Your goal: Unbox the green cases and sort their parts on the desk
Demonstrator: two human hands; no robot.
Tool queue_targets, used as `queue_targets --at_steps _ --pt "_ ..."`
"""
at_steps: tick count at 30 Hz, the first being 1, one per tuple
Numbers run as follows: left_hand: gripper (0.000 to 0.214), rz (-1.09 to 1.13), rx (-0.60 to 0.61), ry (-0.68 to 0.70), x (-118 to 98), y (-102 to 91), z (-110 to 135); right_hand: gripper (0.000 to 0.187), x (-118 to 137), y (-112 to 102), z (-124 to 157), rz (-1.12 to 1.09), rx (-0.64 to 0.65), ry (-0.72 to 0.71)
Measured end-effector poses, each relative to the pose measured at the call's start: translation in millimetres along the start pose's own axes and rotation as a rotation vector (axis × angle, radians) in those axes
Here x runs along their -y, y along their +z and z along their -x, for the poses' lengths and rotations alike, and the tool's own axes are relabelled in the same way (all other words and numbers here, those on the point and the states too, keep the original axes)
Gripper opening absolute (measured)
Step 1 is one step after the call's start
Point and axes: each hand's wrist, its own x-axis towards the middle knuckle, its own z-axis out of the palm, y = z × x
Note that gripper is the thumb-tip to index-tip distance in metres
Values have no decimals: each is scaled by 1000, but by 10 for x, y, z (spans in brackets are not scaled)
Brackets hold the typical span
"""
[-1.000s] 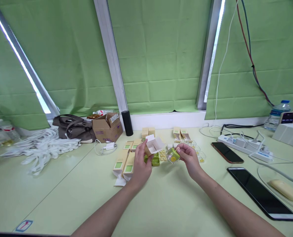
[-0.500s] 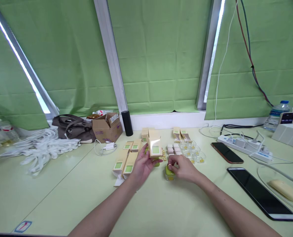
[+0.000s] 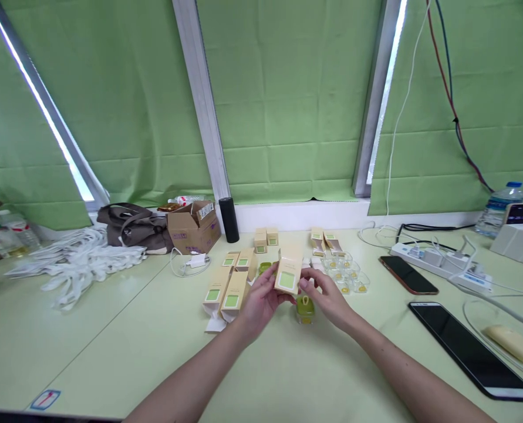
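Note:
A cream cardboard box (image 3: 289,271) with a pale green window is held up above the table. My left hand (image 3: 261,298) is closed around its left side and bottom. At its right edge, the thumb and fingers of my right hand (image 3: 327,294) pinch the box. Just under it stands a small clear jar with a green lid (image 3: 305,308) and a pale loop on top. Left of my left hand lie several similar boxes (image 3: 233,294) with white flaps. Behind my right hand are several clear containers with yellow bits (image 3: 347,273), and some pale pink blocks partly hidden.
Small boxes (image 3: 261,239) and two opened boxes (image 3: 325,241) stand farther back. On the right lie two phones (image 3: 408,274), a power strip (image 3: 441,267) and cables. A carton (image 3: 193,229), black cylinder (image 3: 229,220), grey bag (image 3: 133,228) and white straps (image 3: 98,258) are at left.
My right hand has let go of the green-lidded jar's loop and moved up to the box. The box has shifted slightly right and down in my left hand.

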Motion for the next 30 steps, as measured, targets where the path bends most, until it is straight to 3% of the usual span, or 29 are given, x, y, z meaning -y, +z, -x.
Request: queue_targets --at_steps 5,9,12,18,30 --pt "57 -165 -43 19 29 15 28 50 7 38 -8 -273 60 80" --pt "53 -404 -88 133 -25 97 79 54 49 0 -36 -438 2 146" --pt "53 -502 -57 182 -34 136 119 54 92 -7 -39 -495 -34 163" --pt "53 -602 0 262 55 107 125 58 48 46 -34 -484 -58 173" --pt "50 -572 -23 266 47 130 114 53 -97 105 -51 -313 -65 123"
